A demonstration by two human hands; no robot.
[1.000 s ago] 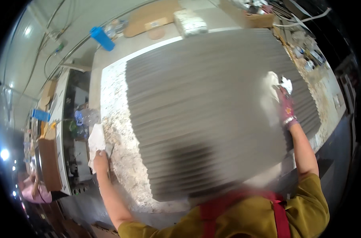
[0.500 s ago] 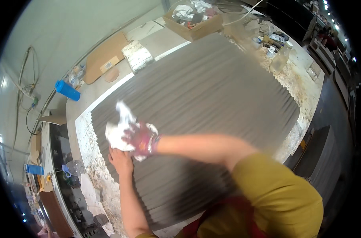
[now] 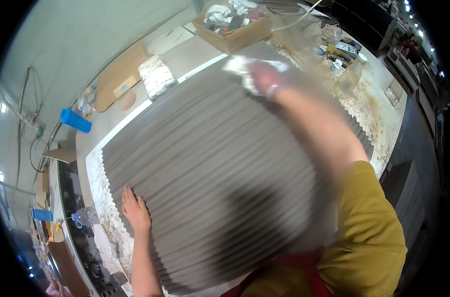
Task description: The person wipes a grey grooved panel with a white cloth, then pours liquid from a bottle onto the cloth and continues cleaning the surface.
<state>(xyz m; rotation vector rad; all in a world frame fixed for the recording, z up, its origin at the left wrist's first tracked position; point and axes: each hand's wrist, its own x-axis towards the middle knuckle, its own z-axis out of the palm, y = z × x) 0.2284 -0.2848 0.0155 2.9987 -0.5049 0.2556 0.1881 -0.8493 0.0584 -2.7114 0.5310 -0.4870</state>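
Note:
A large grey-brown ridged panel (image 3: 195, 148) with zigzag end edges lies across the worktable (image 3: 100, 171). Near its left edge, my bare left hand (image 3: 136, 212) rests flat on the ridges, fingers stretched out and holding nothing. My right hand (image 3: 265, 78), in a dark red glove and blurred by motion, is at the panel's far edge. It grips a crumpled white cloth (image 3: 240, 67) against the surface. The cloth's part under the palm is hidden.
Beyond the panel stands a cardboard box (image 3: 235, 38) of crumpled cloths. A white-wrapped block (image 3: 156, 76) and a blue bottle (image 3: 75, 120) sit along the far left side. A clear bottle (image 3: 351, 76) stands on the stained right part of the table, near small containers.
My right hand has swept the cloth from the panel's left side to its far edge, away from my left hand. My left hand has shifted slightly left and nearer, and now lies uncovered.

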